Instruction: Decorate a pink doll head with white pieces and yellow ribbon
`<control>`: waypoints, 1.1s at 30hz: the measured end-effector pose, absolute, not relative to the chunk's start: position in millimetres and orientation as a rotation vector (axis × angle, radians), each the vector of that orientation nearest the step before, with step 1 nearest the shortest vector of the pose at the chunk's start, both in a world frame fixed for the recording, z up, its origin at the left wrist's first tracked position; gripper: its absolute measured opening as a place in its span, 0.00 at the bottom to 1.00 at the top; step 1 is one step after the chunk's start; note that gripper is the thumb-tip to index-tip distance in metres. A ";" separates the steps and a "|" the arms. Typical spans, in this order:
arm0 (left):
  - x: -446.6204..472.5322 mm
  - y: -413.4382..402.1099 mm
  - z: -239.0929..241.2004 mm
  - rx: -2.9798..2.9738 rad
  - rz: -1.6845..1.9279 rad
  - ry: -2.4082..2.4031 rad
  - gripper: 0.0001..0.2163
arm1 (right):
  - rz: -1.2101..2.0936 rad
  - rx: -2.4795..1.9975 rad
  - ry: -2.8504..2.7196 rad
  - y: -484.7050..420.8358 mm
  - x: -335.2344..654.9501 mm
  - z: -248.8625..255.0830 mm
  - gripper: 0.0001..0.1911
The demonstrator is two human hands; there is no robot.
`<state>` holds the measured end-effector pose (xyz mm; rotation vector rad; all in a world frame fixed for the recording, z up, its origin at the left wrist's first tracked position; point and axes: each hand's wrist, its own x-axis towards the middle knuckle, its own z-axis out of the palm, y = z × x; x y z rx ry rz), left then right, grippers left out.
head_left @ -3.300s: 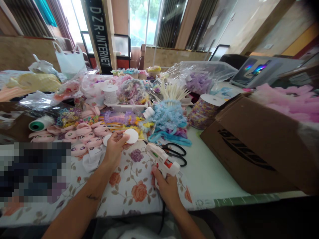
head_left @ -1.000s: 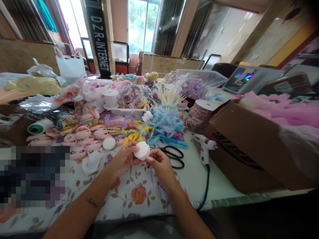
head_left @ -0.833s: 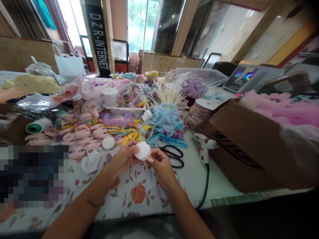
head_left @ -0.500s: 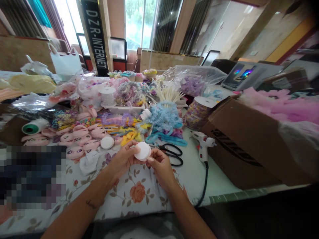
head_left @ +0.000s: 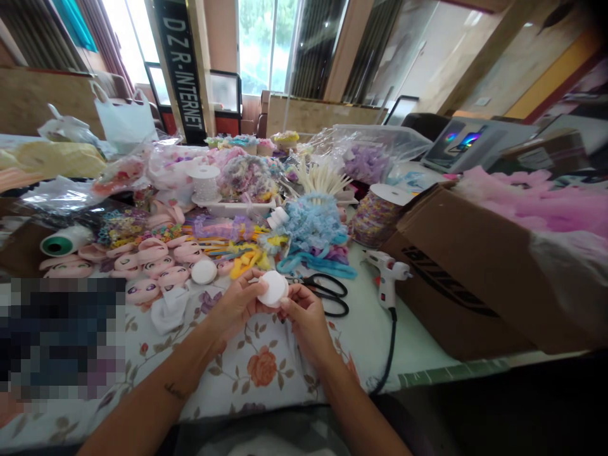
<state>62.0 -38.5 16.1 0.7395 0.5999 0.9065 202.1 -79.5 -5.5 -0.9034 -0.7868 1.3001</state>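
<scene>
At the right of our table sits a cardboard box (head_left: 475, 272), with a glue gun (head_left: 387, 278) just beside it and scissors (head_left: 327, 294) lying nearer to us. Above the flowered cloth (head_left: 247, 367) our left hand (head_left: 235, 307) and right hand (head_left: 306, 316) meet, and both pinch a white disc (head_left: 272, 289) at its edges, lifted clear of the table.

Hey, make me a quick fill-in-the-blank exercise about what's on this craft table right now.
1. The left hand and right hand together hold a round disc coloured ____.
2. The glue gun stands between the scissors and the ____ box.
3. The scissors have ____ handles.

Missing words: white; cardboard; black.
</scene>
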 end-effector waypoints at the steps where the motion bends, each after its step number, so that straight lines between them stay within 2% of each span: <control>1: 62.0 -38.4 15.8 0.741 0.909 0.603 0.14 | 1.310 -0.895 -0.778 -79.3 201.8 -5.8 0.12; 16: 63.0 -38.5 16.2 0.773 0.926 0.618 0.14 | 1.417 -0.859 -0.686 -78.5 201.3 -7.4 0.15; 33: 66.7 -37.1 9.1 0.917 1.011 0.766 0.15 | 1.334 -0.994 -0.716 -77.1 202.1 -11.0 0.13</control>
